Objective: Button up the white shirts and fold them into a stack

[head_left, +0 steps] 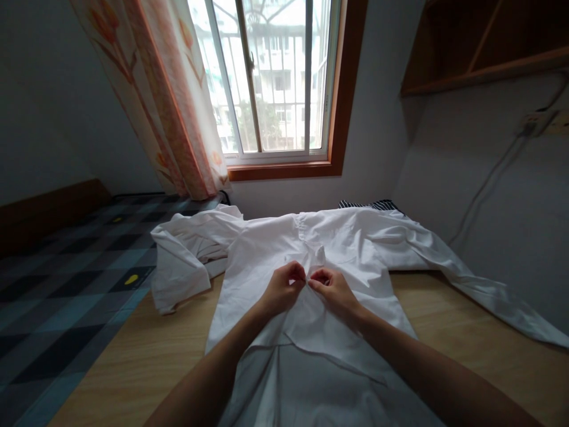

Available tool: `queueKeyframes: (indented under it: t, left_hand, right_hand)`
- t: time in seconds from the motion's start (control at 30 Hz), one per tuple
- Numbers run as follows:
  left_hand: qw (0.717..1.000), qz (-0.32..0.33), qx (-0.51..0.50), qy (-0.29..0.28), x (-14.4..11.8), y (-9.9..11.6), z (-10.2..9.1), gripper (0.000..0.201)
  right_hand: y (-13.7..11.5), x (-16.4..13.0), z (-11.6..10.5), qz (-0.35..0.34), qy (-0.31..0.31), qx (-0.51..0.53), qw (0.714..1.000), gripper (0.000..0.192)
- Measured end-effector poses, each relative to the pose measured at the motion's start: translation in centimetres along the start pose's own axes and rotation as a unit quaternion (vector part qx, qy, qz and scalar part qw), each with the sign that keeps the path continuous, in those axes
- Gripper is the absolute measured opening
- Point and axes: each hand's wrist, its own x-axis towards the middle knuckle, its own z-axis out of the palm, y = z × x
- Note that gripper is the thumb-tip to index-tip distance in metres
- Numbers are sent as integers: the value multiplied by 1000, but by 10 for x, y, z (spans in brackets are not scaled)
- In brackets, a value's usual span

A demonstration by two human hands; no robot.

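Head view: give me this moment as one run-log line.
left hand: pinching shirt front | right hand: pinching shirt front | white shirt: flat on wooden table, sleeves spread | striped cloth: behind shirt

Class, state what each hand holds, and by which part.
Both the left hand and right hand pinch the white cotton shirt at its front opening, mid-chest.

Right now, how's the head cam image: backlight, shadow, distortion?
Head view: strong backlight from the window blows out the panes; room walls and the shelf fall dark. The white shirt stays readable, though the left hand and right hand pinching its front are dim. Wide-angle distortion bends the table edges and the curtain.
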Motion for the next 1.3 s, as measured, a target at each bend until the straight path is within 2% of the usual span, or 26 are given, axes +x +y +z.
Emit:
queueKeyframes:
  t: [0.1, 0.2, 0.3, 0.37, 0.5, 0.7, 0.83, 0.9, 1.0, 1.1, 1.2, 1.3]
  left_hand:
    - [1000, -8, 0, -5, -1, 0, 0, 6]
    - [996, -65, -59, -4, 0, 0, 0, 9]
    - [977, -143, -160, 6, 1, 3, 1, 19]
    - [965, -172, -198, 20, 1, 6, 2, 21]
    - [957, -200, -209, 32, -1, 9, 3, 27]
    - [934, -262, -245, 0, -3, 2, 0, 28]
    - [944, -253, -212, 18, -4, 0, 4, 22]
    - [958, -231, -169, 34, -5, 4, 8, 17]
    - [984, -159, -10, 81, -8, 12, 15, 7]
    - [981, -104, 113, 115, -13, 18, 22, 6]
    - [984, -94, 92, 124, -13, 14, 25, 5]
    - [987, -98, -9, 126, -9, 5, 23, 11]
  right_hand:
    - [5, 2, 2, 35, -13, 58, 998, 20]
    - [8, 2, 3, 36, -21, 60, 997, 19]
    - [5, 0, 2, 19, -19, 19, 999, 20]
    - [1, -3, 2, -1, -16, -23, 1000, 21]
    - [-8, -10, 2, -49, -4, -97, 994, 21]
    - [-6, -15, 6, -62, -1, -182, 981, 15]
    - [-6, -15, 8, -36, 4, -212, 977, 14]
    - [-7, -16, 9, -23, 12, -225, 974, 13]
    - [-7, -15, 9, -23, 28, -234, 972, 15]
    - [-1, -13, 8, -18, 30, -202, 979, 18]
    - [8, -9, 8, -6, 13, -127, 992, 22]
    - [13, -5, 6, -2, -6, -60, 998, 28]
